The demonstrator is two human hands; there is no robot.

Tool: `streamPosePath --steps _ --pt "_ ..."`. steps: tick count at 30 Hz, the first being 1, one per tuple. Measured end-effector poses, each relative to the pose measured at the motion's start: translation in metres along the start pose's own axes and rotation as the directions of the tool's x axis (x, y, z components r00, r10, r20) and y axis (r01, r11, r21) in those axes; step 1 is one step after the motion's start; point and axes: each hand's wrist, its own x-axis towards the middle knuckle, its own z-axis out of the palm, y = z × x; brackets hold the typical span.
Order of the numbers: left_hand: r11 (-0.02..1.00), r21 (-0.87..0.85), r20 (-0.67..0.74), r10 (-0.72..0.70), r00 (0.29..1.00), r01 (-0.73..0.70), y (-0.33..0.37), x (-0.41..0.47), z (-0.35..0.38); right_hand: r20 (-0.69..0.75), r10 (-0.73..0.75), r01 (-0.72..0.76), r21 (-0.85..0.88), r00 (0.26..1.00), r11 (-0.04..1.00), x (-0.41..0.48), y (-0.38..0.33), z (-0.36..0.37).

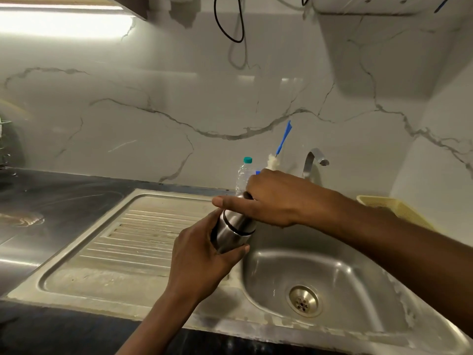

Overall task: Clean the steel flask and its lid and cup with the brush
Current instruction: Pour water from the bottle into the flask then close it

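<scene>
Flask [234,234] hangs above the sink [345,272] edge. Our left hand [202,257] wraps its lower body; our right hand [271,198] grips the top, just above. Steel seems stiff, smooth, likely slippery when wet, so we judge a full-palm hold below the groove safest.

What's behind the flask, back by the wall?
A clear plastic bottle with a teal cap, a blue-handled brush and the tap. The right hand, gripping the flask, covers the bottle's right side and the brush's lower end; what holds the brush cannot be seen.
</scene>
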Motion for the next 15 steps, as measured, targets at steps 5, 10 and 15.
streamPosePath --steps 5,10,15 --pt "1.0 -0.012 0.004 0.022 1.0 -0.022 0.0 0.001 -0.003 0.172 -0.247 0.201 0.246 0.954 0.948 -0.003 0.019 -0.023" --pt "1.0 -0.026 0.008 0.011 1.0 -0.011 0.003 0.003 -0.002 0.146 -0.351 0.279 0.368 0.925 0.887 0.0 0.031 -0.026" --pt "1.0 -0.029 0.028 0.012 1.0 -0.012 0.001 -0.001 -0.002 0.13 -0.26 0.194 0.38 0.957 0.904 -0.005 0.026 -0.019"
